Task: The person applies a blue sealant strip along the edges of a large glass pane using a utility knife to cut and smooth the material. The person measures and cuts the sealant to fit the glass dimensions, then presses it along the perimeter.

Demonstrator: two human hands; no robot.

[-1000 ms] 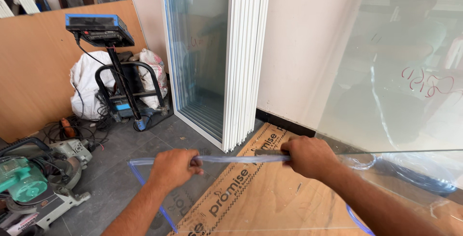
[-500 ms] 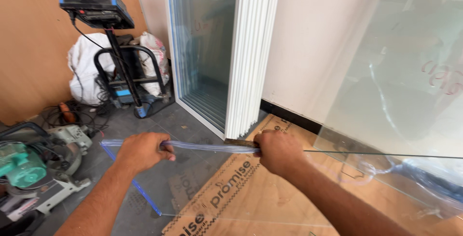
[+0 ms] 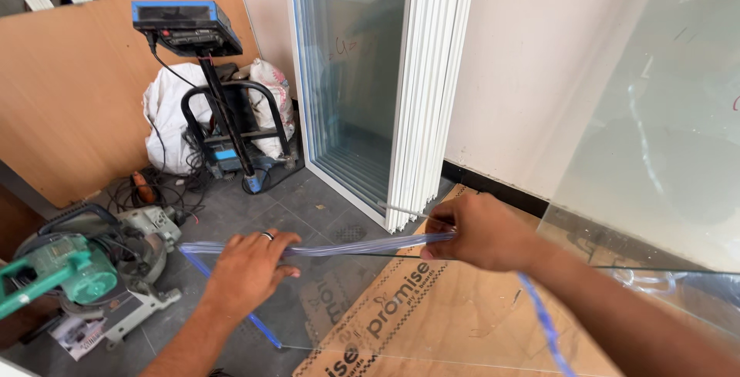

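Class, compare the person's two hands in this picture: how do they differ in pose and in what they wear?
The left hand lies palm-down with fingers spread along the clear plastic strip; the right hand is closed, pinching that strip. The left hand wears a dark ring; no ring shows on the right hand. Both hands touch the same strip at the edge of the glass sheet.

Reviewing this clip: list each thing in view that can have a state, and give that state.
Left hand: flat on the clear strip, ring on one finger.
Right hand: pinching the clear strip.
Clear strip: stretched between both hands along the glass edge.
Glass sheet: lying flat over cardboard.
White window frames: upright, stacked against the wall.
Mitre saw: on the floor.
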